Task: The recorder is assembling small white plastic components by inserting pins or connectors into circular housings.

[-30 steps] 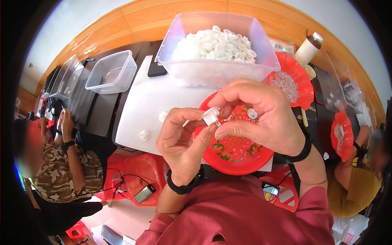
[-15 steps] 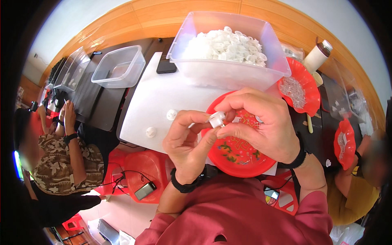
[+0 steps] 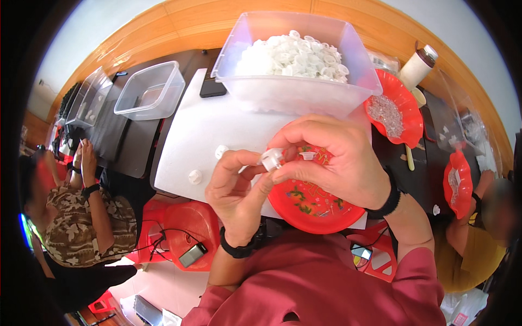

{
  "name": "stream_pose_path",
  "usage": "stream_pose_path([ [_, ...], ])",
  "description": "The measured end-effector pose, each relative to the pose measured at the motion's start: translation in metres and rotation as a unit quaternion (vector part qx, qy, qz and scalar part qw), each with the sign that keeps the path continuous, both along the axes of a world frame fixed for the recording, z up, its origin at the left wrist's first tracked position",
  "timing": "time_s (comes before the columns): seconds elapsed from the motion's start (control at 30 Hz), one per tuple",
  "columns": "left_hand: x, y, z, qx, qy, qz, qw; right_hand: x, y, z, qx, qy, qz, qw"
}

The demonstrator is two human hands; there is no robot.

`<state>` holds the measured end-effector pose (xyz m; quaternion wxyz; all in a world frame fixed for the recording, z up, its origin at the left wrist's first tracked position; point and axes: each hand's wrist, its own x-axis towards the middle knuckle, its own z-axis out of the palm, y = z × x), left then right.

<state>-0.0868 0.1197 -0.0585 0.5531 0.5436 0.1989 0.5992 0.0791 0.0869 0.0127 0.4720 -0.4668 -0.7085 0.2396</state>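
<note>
A small white plastic part is pinched between my two hands, above the left rim of a red round tray. My left hand grips it with thumb and index finger. From the other side, my right hand closes thumb and fingers on it; whether a second tiny piece sits between those fingertips is hidden. Another white piece lies in the patterned tray beside my right fingers. Two similar white parts, one nearer and one farther, rest on the white board left of my hands.
A large clear bin heaped with white parts stands behind the tray. Right of it are a red scalloped dish of clear bits and a bottle. A phone and clear box are left. People sit on both sides.
The whole view has shifted a little. Both hands still pinch the white part, which is slightly turned. A white piece in the tray now shows beside my right fingers.
</note>
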Motion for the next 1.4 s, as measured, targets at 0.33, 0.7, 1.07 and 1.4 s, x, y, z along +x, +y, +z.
stream_pose_path([
  [0.33, -0.007, 0.008, 0.01, -0.044, 0.023, 0.037, 0.998, -0.004, 0.015, -0.008, -0.009, 0.039, -0.011, 0.999],
  [0.7, -0.062, 0.084, -0.036, -0.122, 0.226, 0.18, 0.949, 0.066, 0.002, -0.056, -0.126, -0.267, -0.077, 0.952],
  [1.07, -0.049, 0.078, -0.028, -0.014, 0.441, 0.286, 0.85, 0.052, 0.011, -0.072, -0.182, -0.281, -0.067, 0.94],
  [1.4, 0.027, 0.012, 0.001, -0.186, 0.142, -0.202, 0.951, 0.035, -0.006, -0.02, -0.189, 0.051, -0.049, 0.979],
])
